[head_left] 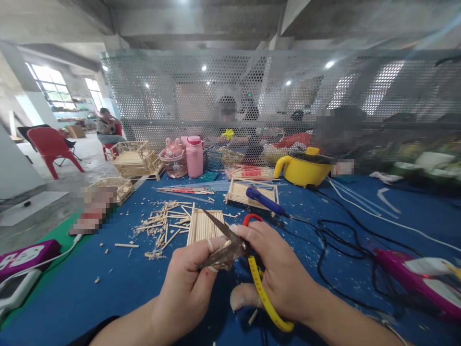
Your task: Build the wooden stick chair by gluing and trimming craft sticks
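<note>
My left hand (190, 274) is closed on a small panel of pale wooden sticks (203, 225), fingers wrapped round its near end. In my right hand (284, 264) are scissors (243, 246) with one red handle loop and the other wrapped in yellow, ruler-like tape. Their blades are spread, pointing left across the panel's near edge. A small light piece shows between the blades, partly hidden. Some fingers of both hands have pale wraps. Just left of the panel lies a pile of short cut sticks (167, 223). Beyond my right hand, a blue glue gun (264, 199) rests against a stick-built tray (237, 193).
Black cables (324, 230) loop across the right side towards a purple power strip (414, 269). At the back stand a yellow electric pot (306, 169), a pink jug (195, 158) and stick-built frames (131, 161). A perforated metal screen (162, 96) rises behind the blue tabletop (118, 288). People sit beyond.
</note>
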`<state>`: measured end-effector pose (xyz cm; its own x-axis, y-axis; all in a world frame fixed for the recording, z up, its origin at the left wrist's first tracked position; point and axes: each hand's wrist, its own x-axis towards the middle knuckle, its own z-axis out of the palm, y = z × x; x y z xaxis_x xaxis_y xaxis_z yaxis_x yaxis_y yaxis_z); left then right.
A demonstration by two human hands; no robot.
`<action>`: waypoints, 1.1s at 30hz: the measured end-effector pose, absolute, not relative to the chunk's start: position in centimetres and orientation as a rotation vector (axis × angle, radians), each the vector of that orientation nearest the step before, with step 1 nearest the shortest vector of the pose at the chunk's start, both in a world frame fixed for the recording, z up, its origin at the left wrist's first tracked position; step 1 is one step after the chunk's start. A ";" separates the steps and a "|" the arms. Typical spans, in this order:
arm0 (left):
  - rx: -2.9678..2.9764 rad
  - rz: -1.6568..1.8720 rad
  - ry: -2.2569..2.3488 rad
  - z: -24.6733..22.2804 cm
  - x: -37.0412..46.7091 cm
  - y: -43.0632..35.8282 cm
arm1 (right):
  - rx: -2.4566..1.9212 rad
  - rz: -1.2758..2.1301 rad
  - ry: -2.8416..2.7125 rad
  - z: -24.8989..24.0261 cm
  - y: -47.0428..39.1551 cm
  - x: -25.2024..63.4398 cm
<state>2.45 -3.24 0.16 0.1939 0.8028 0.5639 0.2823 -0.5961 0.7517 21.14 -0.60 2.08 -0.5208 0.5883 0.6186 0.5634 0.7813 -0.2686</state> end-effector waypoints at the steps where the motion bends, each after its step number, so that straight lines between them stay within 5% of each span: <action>1: 1.957 1.393 1.003 0.1 2.5 -3.3 | -0.841 0.063 -2.241 2.1 -0.6 21.1; 20: 1.838 1.421 1.054 0.6 2.9 -3.3 | -0.878 0.439 -2.268 2.1 0.2 21.8; 33: 1.733 1.553 0.990 1.1 2.9 -3.1 | -0.834 -0.053 -2.288 2.0 -0.2 21.3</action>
